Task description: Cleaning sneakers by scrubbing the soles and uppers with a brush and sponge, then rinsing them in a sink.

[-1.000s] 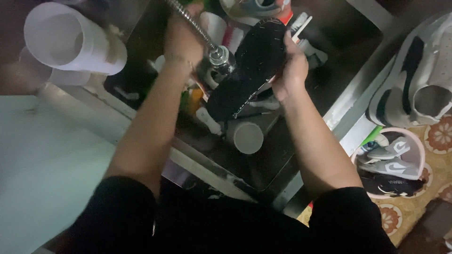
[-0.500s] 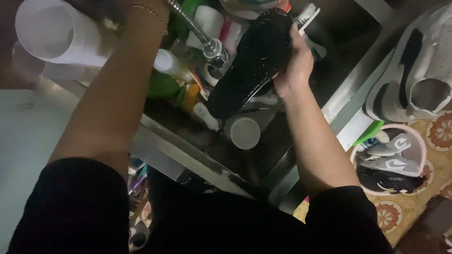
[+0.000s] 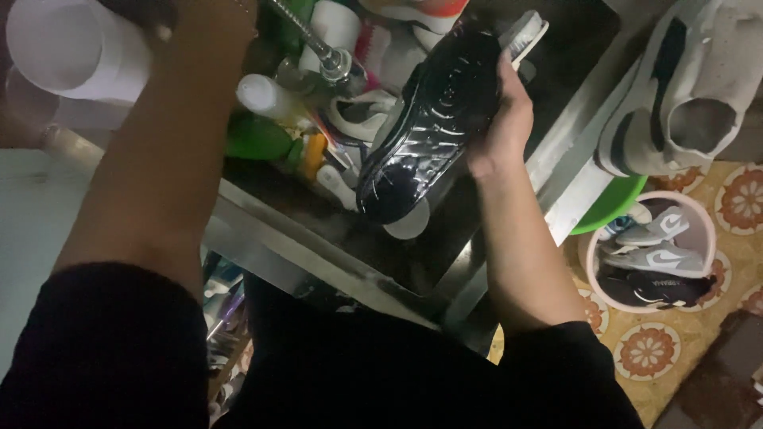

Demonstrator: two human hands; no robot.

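Only one view here, the head camera looking straight down.

The right hand [image 3: 502, 119] is wrapped around a black shoe [image 3: 429, 119], sole facing up, fingers curled round its far edge and pressed together. The sole is glossy and wet, rubbery, with a moulded tread pattern catching the light. The shoe sits tilted over a stainless steel sink [image 3: 334, 254], toe end low and pointing toward the person, just under the metal tap [image 3: 330, 56]. A white brush [image 3: 526, 36] with pale bristles pokes out right by the fingertips at the shoe's far end; can't tell whether the hand is gripping it too.

The left hand [image 3: 159, 16] is up at the top edge of the frame, mostly cut off and dark, next to a white plastic tub [image 3: 67, 52] that's round and smooth. Can't tell what its fingers are doing.

The sink is crammed: a white bottle [image 3: 266, 95], something green [image 3: 258, 139] and plasticky, an orange bit, and pale shoe parts underneath.

Off to the right, a pink round basin [image 3: 706, 218] on the patterned tile floor [image 3: 743, 199] holds a grey sneaker and a couple of dark ones. A green bowl [image 3: 612, 202] peeks out beside it. A white fabric sneaker with black trim [image 3: 683, 87] sits up on the ledge, opening toward the camera.
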